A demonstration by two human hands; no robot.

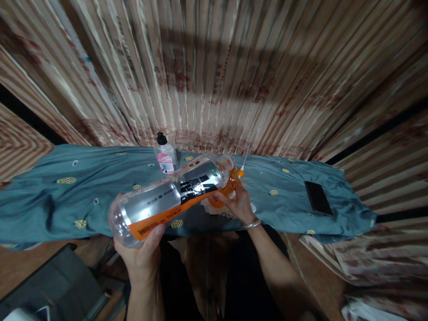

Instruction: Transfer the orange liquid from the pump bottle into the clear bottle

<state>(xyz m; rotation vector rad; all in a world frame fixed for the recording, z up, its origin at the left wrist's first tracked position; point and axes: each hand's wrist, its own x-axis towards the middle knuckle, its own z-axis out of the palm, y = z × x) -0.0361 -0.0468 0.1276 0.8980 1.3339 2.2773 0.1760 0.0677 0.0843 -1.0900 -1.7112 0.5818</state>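
My left hand [142,254] is wrapped round the base of a large clear plastic bottle [157,200] with a silver and orange label. The bottle leans over to the right, its open mouth beside the top of a translucent orange container [230,186]. My right hand [239,203] grips that container, which is partly hidden behind the bottle and fingers. Just beyond the right fingers is an orange nozzle piece [240,172] with a thin clear tube; whether it is held or lying there I cannot tell. Under the container shows a cream cloth [214,209].
A clear bottle with a black cap and pink label [165,158] stands at the back of the table with its green patterned cloth [110,178]. A black phone [317,197] lies at the right. Pleated curtains [207,80] hang behind; a dark chair [50,281] is lower left.
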